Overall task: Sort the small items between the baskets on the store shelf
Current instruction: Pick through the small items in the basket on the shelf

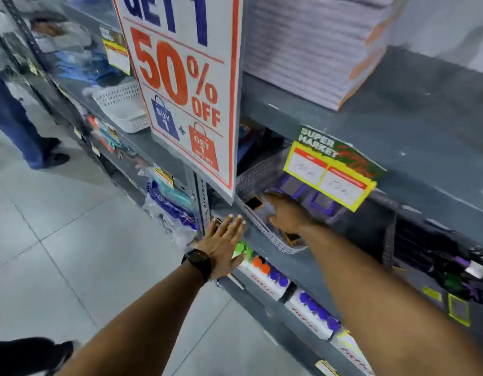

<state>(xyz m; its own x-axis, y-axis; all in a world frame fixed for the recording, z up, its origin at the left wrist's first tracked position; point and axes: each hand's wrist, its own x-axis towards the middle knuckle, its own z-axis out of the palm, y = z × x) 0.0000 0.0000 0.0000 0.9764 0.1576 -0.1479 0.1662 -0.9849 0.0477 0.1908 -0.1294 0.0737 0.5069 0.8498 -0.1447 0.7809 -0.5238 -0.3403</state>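
Note:
A grey perforated basket [258, 173] sits on the middle shelf and holds small framed slates: purple-framed ones [290, 185] at the back and an orange-framed one [253, 203] near the front left. My right hand [287, 214] reaches down into this basket, palm down, fingers spread over the items; whether it grips one I cannot tell. My left hand [224, 245], with a black watch on its wrist, is flat and open against the shelf edge just left of the basket. A dark basket [390, 234] to the right holds several dark and purple items.
A large "50% OFF" sign [186, 85] hangs just left of the basket. A yellow price tag [331, 175] juts out above it. A white basket [121, 107] sits on the upper shelf to the left. Boxes with coloured caps [267, 270] fill the lower shelf. A person's legs [20, 126] stand far left.

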